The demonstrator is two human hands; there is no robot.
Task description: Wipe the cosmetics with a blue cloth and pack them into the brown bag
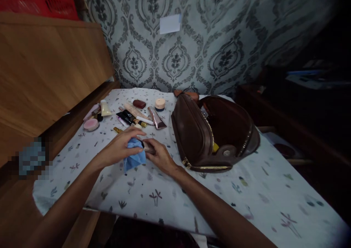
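My left hand [119, 149] is closed on a blue cloth [135, 158], pressing it against one end of a small brownish cosmetic container [148, 146]. My right hand [161, 156] grips the other end of that container; its exact kind is partly hidden by the fingers and cloth. Just beyond the hands lie several makeup items: a metallic pink tube [157, 118], dark and gold tubes [131, 117], and a gold-capped piece [117, 130] beside my left hand. To the right of my right hand stands a brown bag [189, 131], unzipped and gaping.
A peach jar with a dark base [159, 104], a dark red case [139, 104], a cream tube [105, 108] and a pink round compact [91, 124] lie on the patterned tablecloth [131, 200]. A wooden cabinet [55, 57] borders the left; patterned wallpaper [175, 57] rises behind.
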